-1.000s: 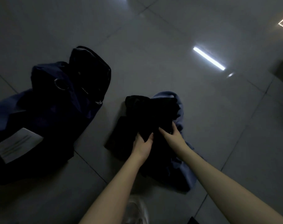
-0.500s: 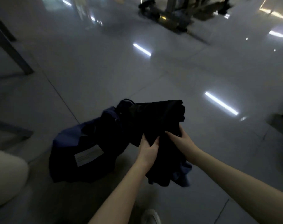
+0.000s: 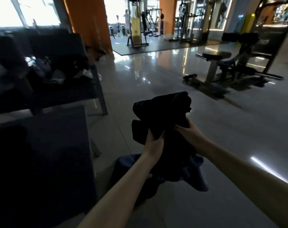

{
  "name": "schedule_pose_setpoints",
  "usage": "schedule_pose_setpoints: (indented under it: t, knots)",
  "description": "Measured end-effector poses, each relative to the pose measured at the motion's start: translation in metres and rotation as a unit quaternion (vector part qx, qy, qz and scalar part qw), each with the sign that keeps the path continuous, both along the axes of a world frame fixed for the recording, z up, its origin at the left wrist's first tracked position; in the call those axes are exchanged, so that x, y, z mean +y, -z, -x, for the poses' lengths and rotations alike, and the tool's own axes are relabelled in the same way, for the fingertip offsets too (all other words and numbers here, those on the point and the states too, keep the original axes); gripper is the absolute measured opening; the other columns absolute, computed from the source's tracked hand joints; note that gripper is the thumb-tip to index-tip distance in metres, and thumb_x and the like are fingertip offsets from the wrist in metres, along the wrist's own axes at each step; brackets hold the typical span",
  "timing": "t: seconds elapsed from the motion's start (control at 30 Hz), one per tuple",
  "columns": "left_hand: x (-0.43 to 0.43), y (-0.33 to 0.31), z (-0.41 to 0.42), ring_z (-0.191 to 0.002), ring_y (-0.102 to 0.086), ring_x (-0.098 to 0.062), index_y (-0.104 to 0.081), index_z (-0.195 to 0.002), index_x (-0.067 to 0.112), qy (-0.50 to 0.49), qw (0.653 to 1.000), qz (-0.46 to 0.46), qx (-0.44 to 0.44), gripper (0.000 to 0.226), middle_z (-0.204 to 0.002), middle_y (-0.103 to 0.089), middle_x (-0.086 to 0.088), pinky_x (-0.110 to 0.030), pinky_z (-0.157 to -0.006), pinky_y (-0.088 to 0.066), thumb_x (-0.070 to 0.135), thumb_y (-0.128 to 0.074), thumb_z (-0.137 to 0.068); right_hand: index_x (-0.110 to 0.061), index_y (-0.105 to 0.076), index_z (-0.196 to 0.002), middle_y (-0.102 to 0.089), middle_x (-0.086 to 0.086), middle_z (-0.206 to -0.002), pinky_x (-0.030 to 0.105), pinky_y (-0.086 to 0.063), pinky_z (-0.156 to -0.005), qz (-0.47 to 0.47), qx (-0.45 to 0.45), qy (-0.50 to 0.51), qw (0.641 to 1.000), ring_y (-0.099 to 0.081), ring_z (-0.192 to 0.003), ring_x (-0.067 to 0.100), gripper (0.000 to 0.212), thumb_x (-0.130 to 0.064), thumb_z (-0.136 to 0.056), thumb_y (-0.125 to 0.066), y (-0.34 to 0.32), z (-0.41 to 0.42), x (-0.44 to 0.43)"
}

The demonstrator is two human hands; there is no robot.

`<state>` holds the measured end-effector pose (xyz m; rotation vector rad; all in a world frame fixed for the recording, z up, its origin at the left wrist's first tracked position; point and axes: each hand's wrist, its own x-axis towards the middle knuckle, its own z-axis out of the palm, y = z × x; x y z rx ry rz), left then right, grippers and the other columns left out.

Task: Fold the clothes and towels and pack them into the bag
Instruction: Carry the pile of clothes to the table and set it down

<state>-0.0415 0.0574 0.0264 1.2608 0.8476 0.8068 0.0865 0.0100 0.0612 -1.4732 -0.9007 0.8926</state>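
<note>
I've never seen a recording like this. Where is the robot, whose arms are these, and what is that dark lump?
There is no robot: a person works with bare hands. One camera, worn on the person's head, looks forward and down, so the arms reach in from below. The left hand and the right hand both grip a dark bundle of clothes, held up above the shiny tiled floor. A blue cloth hangs beneath the bundle. Under the left forearm lies what looks like the dark blue bag, though the light is dim. To the left stands a bench with more clothes heaped on it; a gym machine stands at the right.
</note>
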Motion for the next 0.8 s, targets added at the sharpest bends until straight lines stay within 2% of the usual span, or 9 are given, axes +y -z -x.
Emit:
schedule_pose_setpoints:
  t: [0.07,0.17,0.33,0.47,0.53,0.63,0.73,0.8]
  knots:
    - [0.004,-0.025,0.038,-0.1,-0.055,-0.005,-0.034,-0.123,0.04,-0.021,0.999,-0.027,0.003,0.034,-0.107,-0.055,0.014,-0.022,-0.087,-0.044,0.033,-0.053,-0.096,-0.022,-0.046,-0.133,-0.061,0.006,-0.122,0.035,-0.05,-0.09,-0.027,-0.01,-0.025,0.999,-0.062,-0.103,0.021,0.054,-0.021,-0.084,-0.068,-0.027,0.037,0.006]
    - [0.012,-0.054,0.096,-0.114,-0.056,-0.017,-0.034,-0.135,0.037,-0.063,0.997,-0.047,0.011,0.054,-0.121,-0.058,0.004,-0.035,-0.101,-0.045,0.046,-0.059,-0.088,-0.014,-0.046,-0.132,-0.061,0.006,-0.119,0.027,-0.048,-0.08,-0.054,-0.021,-0.071,0.996,-0.062,-0.1,0.02,0.049,-0.018,-0.086,-0.065,-0.063,0.098,0.017]
    - [0.033,-0.089,0.203,-0.115,-0.057,-0.02,-0.03,-0.14,0.042,-0.137,0.988,-0.049,0.043,0.073,-0.129,-0.057,0.002,-0.041,-0.102,-0.045,0.061,-0.061,-0.076,-0.014,-0.049,-0.126,-0.062,0.01,-0.122,0.036,-0.049,-0.094,-0.083,0.0,-0.149,0.985,-0.061,-0.107,0.024,0.043,-0.012,-0.086,-0.065,-0.095,0.198,0.058]
    - [0.064,-0.103,0.284,-0.118,-0.054,-0.021,-0.028,-0.14,0.044,-0.203,0.974,-0.057,0.088,0.088,-0.133,-0.053,0.004,-0.043,-0.103,-0.043,0.072,-0.059,-0.063,-0.012,-0.047,-0.126,-0.062,0.008,-0.116,0.029,-0.052,-0.085,-0.101,0.03,-0.208,0.972,-0.061,-0.102,0.022,0.043,-0.01,-0.087,-0.064,-0.107,0.275,0.098]
    - [0.089,-0.092,0.318,-0.123,-0.05,-0.024,-0.026,-0.14,0.046,-0.238,0.96,-0.047,0.142,0.093,-0.138,-0.049,0.004,-0.045,-0.104,-0.041,0.079,-0.056,-0.058,-0.016,-0.046,-0.127,-0.061,0.006,-0.114,0.031,-0.052,-0.088,-0.095,0.034,-0.234,0.967,-0.061,-0.101,0.021,0.044,-0.009,-0.087,-0.064,-0.1,0.308,0.117]
    - [0.106,-0.073,0.356,-0.127,-0.045,-0.029,-0.022,-0.145,0.041,-0.258,0.931,-0.023,0.259,0.086,-0.144,-0.043,-0.004,-0.047,-0.107,-0.037,0.071,-0.05,-0.068,-0.015,-0.043,-0.134,-0.059,0.01,-0.123,0.039,-0.05,-0.093,-0.059,0.024,-0.248,0.967,-0.059,-0.108,0.025,0.055,-0.01,-0.085,-0.066,-0.063,0.343,0.146]
    - [0.093,-0.056,0.374,-0.135,-0.033,-0.035,-0.007,-0.153,0.021,-0.235,0.907,-0.002,0.349,0.078,-0.151,-0.026,-0.016,-0.041,-0.113,-0.028,0.045,-0.048,-0.091,-0.012,-0.039,-0.139,-0.057,0.008,-0.121,0.024,-0.05,-0.078,0.004,0.023,-0.261,0.965,-0.057,-0.105,0.02,0.061,-0.005,-0.084,-0.066,-0.011,0.359,0.161]
    - [0.088,-0.037,0.382,-0.139,-0.024,-0.036,-0.001,-0.153,0.021,-0.213,0.89,0.007,0.402,0.079,-0.156,-0.012,-0.018,-0.046,-0.114,-0.025,0.046,-0.047,-0.094,-0.012,-0.032,-0.144,-0.052,0.007,-0.127,0.022,-0.047,-0.08,0.047,-0.039,-0.272,0.96,-0.052,-0.113,0.02,0.067,-0.008,-0.086,-0.065,0.02,0.361,0.161]
